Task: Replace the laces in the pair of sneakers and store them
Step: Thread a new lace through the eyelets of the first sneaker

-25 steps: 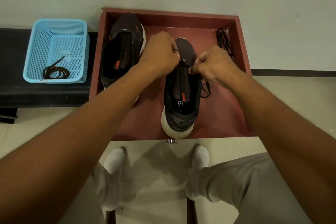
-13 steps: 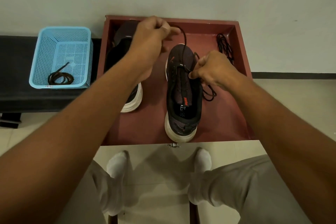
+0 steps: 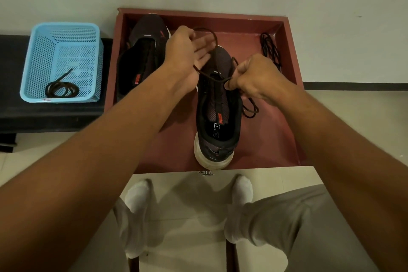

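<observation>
Red-brown tray point(image 3: 289, 86) against the wall, open toward the near edge, bearing both sneakers. Black bench point(image 3: 13, 115) to its left, carrying a blue basket point(image 3: 90, 37) just beside the tray's left wall. Grey trouser legs and white socks point(image 3: 139, 199) on the pale floor below the tray's near edge.

Right sneaker point(image 3: 217, 121) lengthwise in the tray's middle, heel at the near edge, toe toward the far wall. Left sneaker point(image 3: 141, 57) in the far left corner, partly behind the left forearm, apparently unlaced.

Left hand point(image 3: 187, 55) over the gap between the two shoes, fingers fairly straight and spread toward the right sneaker's toe, a dark lace point(image 3: 207, 75) crossing its palm and looping up past the fingertips; actual grip on it not clear. Right hand point(image 3: 254, 77) at the right sneaker's eyelets, thumb and forefinger pinching the lace, other fingers curled; slack of the same lace coiled on the tray floor just right of the shoe.

Spare lace point(image 3: 270, 51) bunched in the far right corner. Old lace point(image 3: 61, 89) coiled in the basket's near left corner.
</observation>
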The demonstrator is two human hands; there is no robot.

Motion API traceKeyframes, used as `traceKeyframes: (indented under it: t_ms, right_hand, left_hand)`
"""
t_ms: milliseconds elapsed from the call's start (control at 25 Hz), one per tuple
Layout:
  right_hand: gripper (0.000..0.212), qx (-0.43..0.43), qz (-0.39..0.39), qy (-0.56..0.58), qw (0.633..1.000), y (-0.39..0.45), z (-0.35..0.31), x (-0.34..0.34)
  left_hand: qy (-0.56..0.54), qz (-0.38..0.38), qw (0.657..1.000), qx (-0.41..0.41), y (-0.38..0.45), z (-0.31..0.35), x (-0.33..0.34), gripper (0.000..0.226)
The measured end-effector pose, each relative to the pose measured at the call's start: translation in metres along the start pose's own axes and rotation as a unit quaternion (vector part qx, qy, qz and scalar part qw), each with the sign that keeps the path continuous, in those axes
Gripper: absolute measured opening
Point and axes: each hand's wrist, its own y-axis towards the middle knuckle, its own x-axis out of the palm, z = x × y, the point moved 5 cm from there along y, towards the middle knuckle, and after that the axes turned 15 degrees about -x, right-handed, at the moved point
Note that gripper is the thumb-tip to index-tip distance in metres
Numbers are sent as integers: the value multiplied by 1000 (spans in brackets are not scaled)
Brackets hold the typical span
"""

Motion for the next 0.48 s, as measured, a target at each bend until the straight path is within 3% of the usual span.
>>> traceKeyframes:
  t_ms: [120,200,240,280,320,400,440,480]
  right_hand:
    - [15,1,1,7,1000,0,1,0]
    - [14,3,1,11,1000,-1,1,0]
    - [13,2,0,11,1000,-2,0,-1]
    - [12,1,-1,9,1000,-2,0,-1]
    - [10,0,-2,7,1000,-3,-1,-1]
    - [10,0,-2,6,1000,-4,-1,-1]
    - [10,1,-1,7,1000,-4,-1,-1]
    - [10,3,-1,6,1000,-4,-1,-1]
  left_hand:
    - [-33,-41,998,-18,-1,1,6,25]
    - [105,6,994,40,-2,10,6,24]
    - [236,29,966,98,-3,16,6,21]
    - [382,41,908,167,-5,19,9,16]
    - [519,37,824,225,-8,17,14,11]
    - [704,19,660,262,-10,4,19,11]
    - [751,25,607,259,-12,0,20,11]
    - [776,41,576,255,-14,-2,21,12]
